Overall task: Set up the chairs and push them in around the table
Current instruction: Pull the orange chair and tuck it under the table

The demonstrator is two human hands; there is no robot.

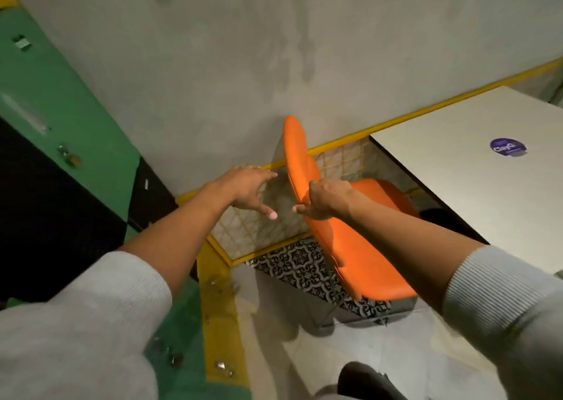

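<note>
Right hand on chair back, left hand free.
Right hand point(324, 200) grips the top edge of the orange chair point(344, 241) backrest, thumb out; left hand point(246, 190) spread, touching nothing. Chair beside the table point(475, 168), seat toward it, backrest edge running from near to far. Purple sticker point(508, 147) reads "Clay…".

head-worn wide view — forward and down, close over both forearms
</note>
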